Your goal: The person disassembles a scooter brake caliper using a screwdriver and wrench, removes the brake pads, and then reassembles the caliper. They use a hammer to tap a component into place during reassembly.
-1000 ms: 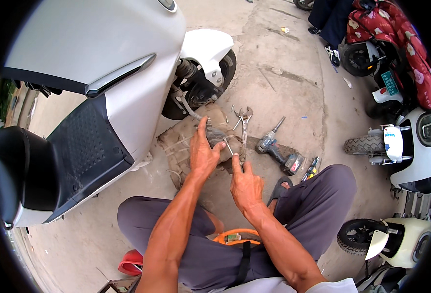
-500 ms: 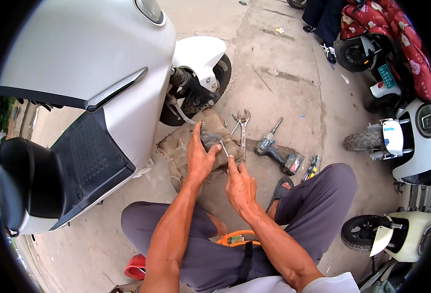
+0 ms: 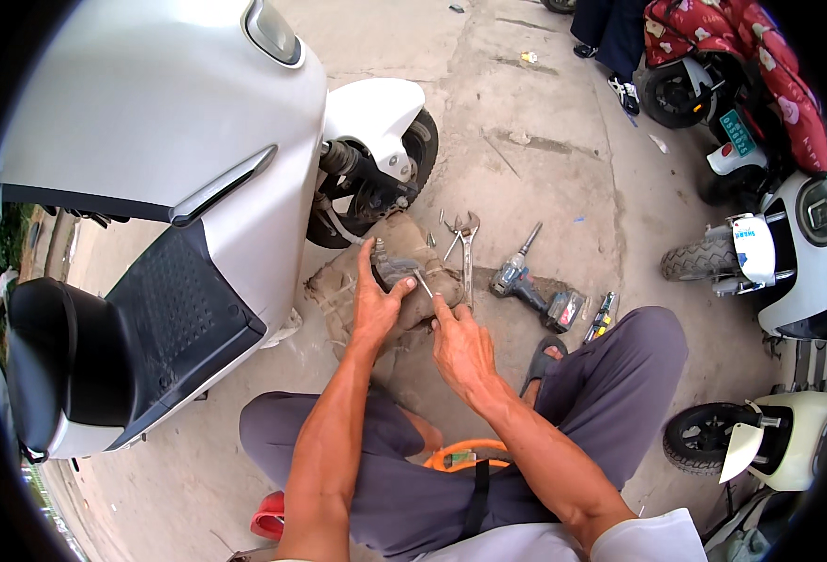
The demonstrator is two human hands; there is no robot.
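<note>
Left hand (image 3: 381, 304), half-spread, held the grey part (image 3: 395, 267), right hand (image 3: 465, 348) clasped the rod (image 3: 425, 284), the orange-rimmed tub (image 3: 438, 457) at six o'clock contained a green item (image 3: 463, 458), and floor (image 3: 516, 103) extended toward one o'clock.

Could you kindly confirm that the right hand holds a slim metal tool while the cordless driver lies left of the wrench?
Not quite: the head view shows the cordless driver right of the wrench, while the right hand holds a slim metal tool.
</note>
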